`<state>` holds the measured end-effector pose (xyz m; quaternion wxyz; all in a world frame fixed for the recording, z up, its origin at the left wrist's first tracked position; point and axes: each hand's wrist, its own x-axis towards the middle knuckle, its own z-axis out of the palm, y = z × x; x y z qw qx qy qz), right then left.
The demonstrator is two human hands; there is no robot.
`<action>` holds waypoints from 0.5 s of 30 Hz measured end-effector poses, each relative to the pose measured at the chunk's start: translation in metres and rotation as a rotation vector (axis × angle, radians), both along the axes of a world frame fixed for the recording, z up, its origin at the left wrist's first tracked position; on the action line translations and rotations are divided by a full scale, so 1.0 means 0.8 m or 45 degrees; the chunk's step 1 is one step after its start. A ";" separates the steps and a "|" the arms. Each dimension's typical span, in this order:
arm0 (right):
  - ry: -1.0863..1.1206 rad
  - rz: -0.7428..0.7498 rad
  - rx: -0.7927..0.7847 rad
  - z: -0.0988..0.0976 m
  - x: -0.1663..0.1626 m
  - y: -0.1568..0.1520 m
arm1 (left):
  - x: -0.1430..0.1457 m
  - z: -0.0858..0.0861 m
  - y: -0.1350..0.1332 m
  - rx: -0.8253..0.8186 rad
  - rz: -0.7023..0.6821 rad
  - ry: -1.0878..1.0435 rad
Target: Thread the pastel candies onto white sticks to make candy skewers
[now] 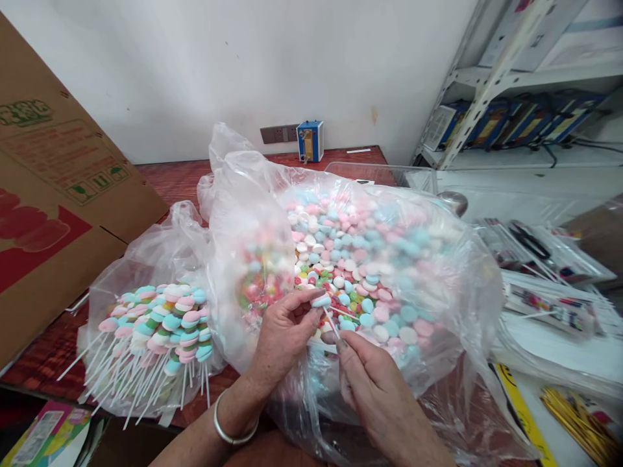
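While candy fills the big bag on the table, both hands work above it.
Left hand pinches a candy; right hand grips its stick (finished skewers lie left).

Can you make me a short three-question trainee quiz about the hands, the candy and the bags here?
1. True or false: the left hand pinches a candy on a stick.
2. Where do the finished skewers lie? A) in the small bag on the left B) on the shelf C) in the cardboard box
3. What does the left wrist wear?

Key:
1. True; the right hand grips the stick's lower end, over the big bag of loose candies.
2. A
3. A silver bangle.
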<state>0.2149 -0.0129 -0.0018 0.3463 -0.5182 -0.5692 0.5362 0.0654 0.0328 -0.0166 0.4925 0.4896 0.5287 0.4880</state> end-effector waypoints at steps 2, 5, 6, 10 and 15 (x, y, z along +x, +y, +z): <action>-0.079 -0.020 0.081 -0.002 -0.006 0.006 | 0.002 0.001 -0.010 0.038 -0.017 0.101; -0.259 -0.009 0.254 -0.008 -0.007 0.017 | 0.001 0.002 -0.021 0.170 -0.087 0.273; -0.373 0.002 0.315 -0.011 -0.004 0.021 | -0.002 0.002 -0.022 0.191 -0.090 0.308; -1.104 -0.122 0.534 -0.016 0.022 0.031 | -0.029 0.005 -0.013 0.265 0.053 0.514; -1.479 -0.008 0.784 -0.011 0.046 0.022 | -0.063 0.009 0.000 0.535 -0.240 1.035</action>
